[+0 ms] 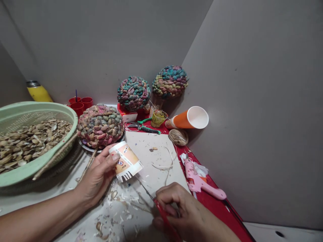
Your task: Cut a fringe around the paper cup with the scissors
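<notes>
My left hand (101, 171) is closed around a printed paper cup (127, 158), tilted on its side. Part of the cup's edge is cut into a fringe of narrow strips, nearest the blades. In my right hand (180, 211) is a pair of red-handled scissors (164, 215), fingers wrapped round the handles. The scissor blades point up and left, their tips just by the fringed edge; whether they touch the paper I cannot tell. Under both hands lies a pale board (151, 144) scattered with white paper bits and shell scraps.
A green basket (73, 116) of nut shells stands at left, beside a colourful shell-covered ball (101, 126) on a dish. Farther back are pliers (148, 129), orange cups (188, 118) and a twine coil (178, 136). A pink glue gun (196, 179) lies at right on red cloth.
</notes>
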Demonstrator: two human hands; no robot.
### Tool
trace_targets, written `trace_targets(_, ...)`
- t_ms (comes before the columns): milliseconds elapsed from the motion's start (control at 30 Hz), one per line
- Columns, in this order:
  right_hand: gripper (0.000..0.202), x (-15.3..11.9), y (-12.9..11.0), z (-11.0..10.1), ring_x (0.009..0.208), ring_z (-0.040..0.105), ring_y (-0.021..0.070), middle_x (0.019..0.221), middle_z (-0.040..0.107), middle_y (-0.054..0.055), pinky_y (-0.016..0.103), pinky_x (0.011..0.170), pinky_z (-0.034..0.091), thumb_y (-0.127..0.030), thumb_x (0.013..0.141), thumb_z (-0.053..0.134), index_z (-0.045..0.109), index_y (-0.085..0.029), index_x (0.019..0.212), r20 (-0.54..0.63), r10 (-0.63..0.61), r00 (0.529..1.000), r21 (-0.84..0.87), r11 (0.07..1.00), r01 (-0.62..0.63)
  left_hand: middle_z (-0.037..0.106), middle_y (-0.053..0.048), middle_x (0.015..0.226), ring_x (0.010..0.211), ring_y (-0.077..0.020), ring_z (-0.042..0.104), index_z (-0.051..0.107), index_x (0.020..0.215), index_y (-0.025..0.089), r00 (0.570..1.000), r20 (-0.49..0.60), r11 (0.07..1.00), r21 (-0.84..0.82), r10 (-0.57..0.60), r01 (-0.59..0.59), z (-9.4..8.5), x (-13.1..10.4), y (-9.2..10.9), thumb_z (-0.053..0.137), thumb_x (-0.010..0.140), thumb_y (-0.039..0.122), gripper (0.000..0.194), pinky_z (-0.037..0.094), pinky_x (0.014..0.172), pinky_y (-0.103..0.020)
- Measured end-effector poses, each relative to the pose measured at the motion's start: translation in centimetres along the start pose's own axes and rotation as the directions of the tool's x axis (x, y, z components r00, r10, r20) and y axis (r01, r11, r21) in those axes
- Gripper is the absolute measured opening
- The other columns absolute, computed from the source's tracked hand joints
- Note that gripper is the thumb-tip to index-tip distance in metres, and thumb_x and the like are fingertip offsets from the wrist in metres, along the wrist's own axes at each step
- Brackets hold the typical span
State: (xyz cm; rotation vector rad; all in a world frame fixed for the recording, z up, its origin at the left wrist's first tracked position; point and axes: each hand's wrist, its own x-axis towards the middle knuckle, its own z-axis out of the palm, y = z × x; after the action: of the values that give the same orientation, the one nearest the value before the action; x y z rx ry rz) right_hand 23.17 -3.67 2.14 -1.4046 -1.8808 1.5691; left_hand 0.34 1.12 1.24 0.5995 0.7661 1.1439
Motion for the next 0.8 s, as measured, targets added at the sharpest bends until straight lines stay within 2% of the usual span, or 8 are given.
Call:
trace_targets(133,0.047,0.16,0.03,-0.09,0.053,0.023,0.0060,0.051,0.026,-0.007,0.020,0.046,0.016,-0.023,0.068,0.071,0.028,-0.019,0.049,0.038,0.020,0.999,0.071,0.997,-0.022,0.077,-0.001,0.095,0.079,-0.0138,0.070,0.072,0.109,0.023,1.000,-0.004,1.000,-0.001,0.002,-0.002,0.07,-0.02,0.03,0.076,0.081,0.024,0.029,0.057,0.074,-0.022)
trace_targets(267,0.050,0.33,0.36,-0.12,0.051,0.021,0.0052,0.049,0.024,-0.008,0.021,0.045,0.015,-0.029,0.069,0.075,0.030,-0.019,0.048,0.043,0.022,0.999,0.074,0.997,-0.025,0.073,0.001,0.084,0.071,-0.0103,0.066,0.071,0.110,0.021,1.000,-0.014,1.000,0.003,0.010,-0.010,0.10,-0.02,0.01,0.078,0.079,0.024,0.032,0.056,0.073,-0.020)
trace_targets(433,0.055,0.36,0.43,-0.08,0.049,0.019,0.0047,0.048,0.022,-0.009,0.021,0.044,0.013,-0.039,0.070,0.078,0.032,-0.018,0.048,0.068,0.057,0.996,0.083,0.995,-0.062,0.073,0.000,0.086,0.078,-0.0122,0.067,0.069,0.111,0.021,1.000,-0.016,1.000,0.027,-0.002,0.003,-0.02,-0.02,-0.13,0.079,0.078,0.026,0.035,0.055,0.073,-0.020)
trace_targets(667,0.051,0.39,0.34,-0.10,0.049,0.018,0.0039,0.048,0.024,-0.009,0.020,0.044,0.011,-0.033,0.071,0.073,0.031,-0.018,0.048,0.083,0.065,0.994,0.130,0.989,-0.075,0.074,-0.001,0.090,0.075,-0.0120,0.067,0.067,0.114,0.021,1.000,-0.001,0.999,0.036,-0.007,0.007,0.00,0.00,-0.21,0.078,0.079,0.026,0.038,0.054,0.077,-0.022)
trace_targets(800,0.052,0.48,0.28,-0.11,0.048,0.019,0.0036,0.049,0.024,-0.009,0.020,0.043,0.011,-0.035,0.072,0.075,0.031,-0.019,0.049,0.086,0.060,0.994,0.124,0.990,-0.070,0.076,-0.004,0.102,0.088,-0.0167,0.070,0.066,0.117,0.020,1.000,0.002,0.999,0.049,-0.017,0.017,-0.10,-0.09,-0.25,0.079,0.079,0.028,0.041,0.054,0.082,-0.025)
